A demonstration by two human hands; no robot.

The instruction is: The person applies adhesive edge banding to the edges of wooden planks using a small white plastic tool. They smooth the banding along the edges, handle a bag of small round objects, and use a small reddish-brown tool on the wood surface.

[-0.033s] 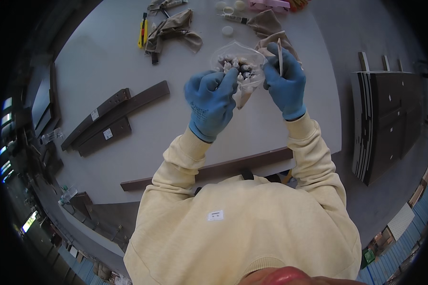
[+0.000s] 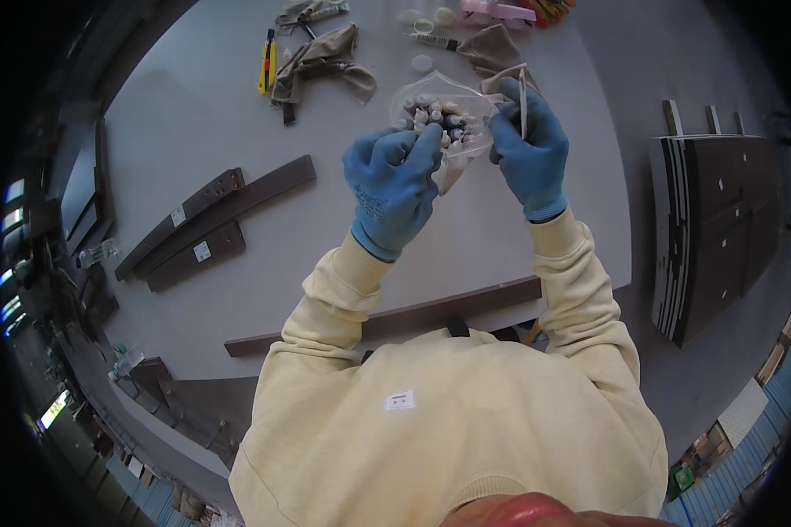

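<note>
A clear plastic bag [image 2: 435,84] stands open-mouthed between my two blue-gloved hands. Inside it is a cluster of small bottles with pale pointed tips [image 2: 437,115]. My left hand [image 2: 390,186] is closed at the bag's near left side, thumb and forefinger pinched by the bottles; its palm hides whether it grips the bag or one bottle. Closed at the right side, my right hand [image 2: 531,160] pinches the bag's edge. A thin pale stick [image 2: 524,104] stands upright between its fingers.
On the grey table [image 2: 343,268] lie brown wooden rails [image 2: 272,186], a yellow utility knife [image 2: 267,63], crumpled brown cloths [image 2: 325,66], a tube [image 2: 432,39] and a pink case [image 2: 498,14]. A long brown rail [image 2: 448,304] crosses close to my body. Dark panels [image 2: 725,233] are stacked at right.
</note>
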